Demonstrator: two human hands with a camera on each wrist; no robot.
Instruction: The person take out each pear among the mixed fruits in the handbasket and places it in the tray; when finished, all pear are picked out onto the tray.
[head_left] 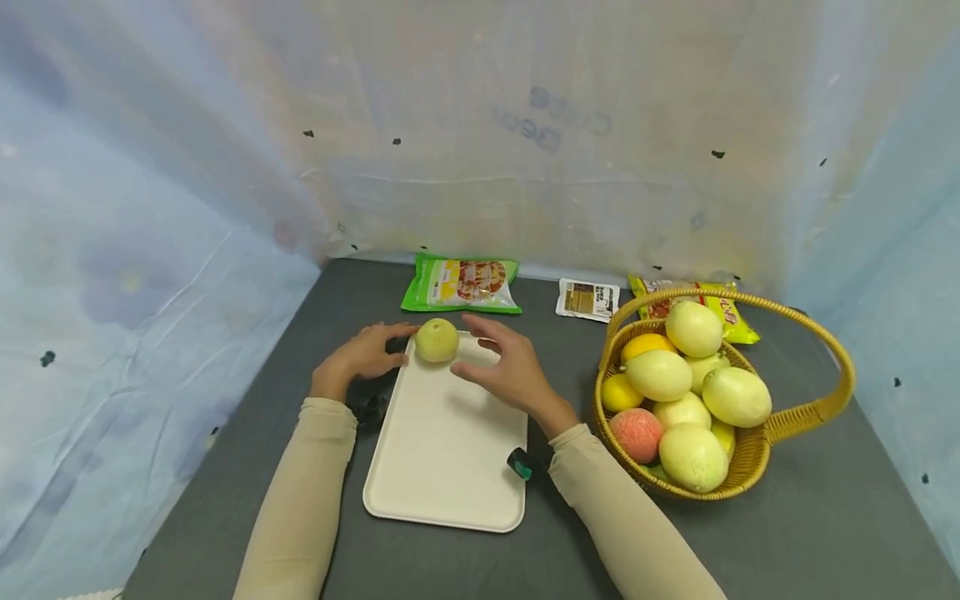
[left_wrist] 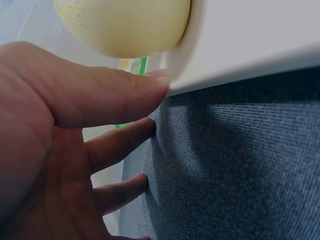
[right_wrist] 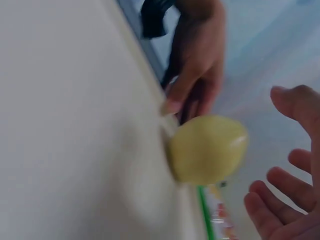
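A pale green round fruit (head_left: 437, 341) sits at the far left corner of a white tray (head_left: 442, 450). My left hand (head_left: 367, 352) is at the tray's far left edge; in the left wrist view its thumb (left_wrist: 110, 95) lies at the rim beside the fruit (left_wrist: 127, 25), with the other fingers spread near the dark cloth. Just right of the fruit, my right hand (head_left: 513, 367) is held over the tray with thumb and fingers apart. The right wrist view shows a gap between the right hand (right_wrist: 295, 185) and the fruit (right_wrist: 207, 150).
On the right stands a wicker basket (head_left: 813, 412) with a tall handle, full of pale green, yellow, orange and red fruits. Along the back lie a green packet (head_left: 461, 283), a small white packet (head_left: 588, 300) and a yellow packet (head_left: 738, 321), partly behind the basket.
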